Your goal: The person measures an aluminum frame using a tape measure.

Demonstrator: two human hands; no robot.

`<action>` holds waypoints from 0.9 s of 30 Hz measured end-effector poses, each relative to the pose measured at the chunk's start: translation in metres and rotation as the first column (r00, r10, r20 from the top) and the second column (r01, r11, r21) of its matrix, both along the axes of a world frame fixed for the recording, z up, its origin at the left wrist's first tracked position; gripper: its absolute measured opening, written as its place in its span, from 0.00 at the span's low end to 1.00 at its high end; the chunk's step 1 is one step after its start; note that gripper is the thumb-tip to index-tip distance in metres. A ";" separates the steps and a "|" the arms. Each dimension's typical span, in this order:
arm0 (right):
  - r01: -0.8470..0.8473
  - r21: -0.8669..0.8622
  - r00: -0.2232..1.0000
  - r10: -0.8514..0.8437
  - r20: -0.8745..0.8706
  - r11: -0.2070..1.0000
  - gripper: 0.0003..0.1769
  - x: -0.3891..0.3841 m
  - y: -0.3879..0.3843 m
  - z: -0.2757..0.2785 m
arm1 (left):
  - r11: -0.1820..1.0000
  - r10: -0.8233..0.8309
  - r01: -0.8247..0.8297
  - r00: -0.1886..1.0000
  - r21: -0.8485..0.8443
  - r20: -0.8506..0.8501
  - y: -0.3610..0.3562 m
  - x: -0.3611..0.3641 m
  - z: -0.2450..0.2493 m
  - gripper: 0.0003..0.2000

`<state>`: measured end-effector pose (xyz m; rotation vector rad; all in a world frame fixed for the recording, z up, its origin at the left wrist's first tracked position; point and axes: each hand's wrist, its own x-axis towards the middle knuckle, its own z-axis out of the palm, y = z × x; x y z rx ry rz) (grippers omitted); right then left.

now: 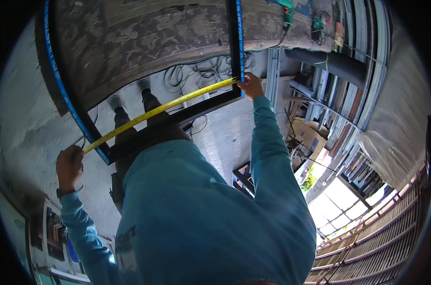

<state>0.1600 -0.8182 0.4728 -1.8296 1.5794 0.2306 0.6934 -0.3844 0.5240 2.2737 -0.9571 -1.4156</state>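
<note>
Linking left hand (69,166) and right hand (250,86), the yellow tape (153,111) crosses the frame (206,105).

A yellow tape measure (163,108) is seen on a black frame (206,106) edged in blue. The worktop (144,42) is covered in grey-brown floral carpet. A teal shirt (201,204) is worn.
</note>
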 end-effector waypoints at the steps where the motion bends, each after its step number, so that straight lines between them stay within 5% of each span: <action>1: 0.020 0.052 1.000 -0.020 0.012 0.998 0.22 -0.002 -0.003 -0.001 | 1.000 -0.010 0.010 1.000 0.011 0.014 0.002 0.000 -0.004 0.07; 2: 0.037 0.086 0.997 -0.043 0.068 0.996 0.22 -0.014 -0.009 -0.010 | 0.999 -0.012 0.014 0.999 0.040 -0.035 0.022 0.008 -0.035 0.08; 4: 0.068 0.161 0.980 -0.096 0.172 0.985 0.22 -0.037 -0.020 -0.026 | 0.994 -0.102 0.106 0.986 -0.028 0.134 0.014 0.007 -0.021 0.09; 5: 0.035 0.118 0.959 -0.067 0.275 0.992 0.18 -0.043 -0.017 -0.041 | 0.983 -0.154 0.133 0.974 0.127 0.168 0.007 0.008 -0.011 0.09; 6: 0.002 0.015 0.952 -0.007 0.305 1.000 0.19 -0.043 -0.014 -0.048 | 0.995 -0.077 0.065 0.984 0.080 0.158 0.013 0.009 -0.015 0.09; 7: -0.054 0.014 0.996 0.053 0.072 0.998 0.25 -0.021 -0.010 -0.027 | 0.995 -0.085 0.074 0.983 0.072 0.160 0.013 0.010 -0.011 0.09; 8: -0.171 -0.327 0.984 0.176 -0.015 0.930 0.27 -0.019 0.003 -0.035 | 0.993 -0.114 0.113 0.980 0.014 0.165 0.009 0.010 -0.005 0.09; 9: -0.277 -0.631 0.959 0.244 -0.141 0.724 0.30 -0.014 0.013 -0.040 | 0.985 -0.147 0.166 0.947 -0.043 0.287 0.009 0.006 -0.005 0.08; 12: -0.119 -0.726 0.991 0.128 -0.043 0.677 0.32 0.086 0.082 0.022 | 0.996 -0.049 0.038 0.989 0.077 0.143 0.003 -0.003 0.008 0.08; 14: -0.038 -0.283 0.930 0.138 0.341 0.958 0.20 0.151 0.152 0.044 | 0.995 -0.055 0.042 0.989 0.091 0.138 0.007 -0.003 -0.002 0.07; 16: -0.229 0.184 0.838 0.097 0.538 0.956 0.16 0.185 0.213 0.039 | 0.994 -0.072 0.057 0.983 0.094 0.168 0.010 -0.007 -0.003 0.08; 17: -0.328 0.299 0.867 0.159 0.472 0.896 0.18 0.233 0.244 0.061 | 0.994 -0.078 0.062 0.980 0.091 0.185 0.009 -0.006 -0.004 0.08; 20: -0.472 0.264 0.691 0.167 0.703 0.841 0.16 0.281 0.314 0.028 | 0.987 -0.158 0.143 0.945 0.075 0.285 0.007 -0.007 0.002 0.10; 23: -0.423 0.487 0.853 0.156 0.498 0.764 0.21 0.312 0.337 0.003 | 0.983 -0.185 0.177 0.957 0.058 0.222 0.013 -0.001 -0.010 0.09; 25: -0.443 0.297 0.834 0.267 0.482 0.846 0.23 0.320 0.344 0.009 | 0.985 -0.174 0.171 0.938 0.036 0.299 0.030 -0.004 -0.050 0.11; 26: -0.471 0.287 0.836 0.317 0.448 0.834 0.24 0.323 0.341 0.010 | 0.950 -0.290 0.311 0.906 -0.019 0.308 0.031 -0.001 -0.051 0.13; 27: -0.489 0.182 0.779 0.333 0.531 0.853 0.25 0.314 0.345 -0.014 | 0.944 -0.321 0.316 0.820 0.093 0.474 0.035 -0.005 -0.071 0.14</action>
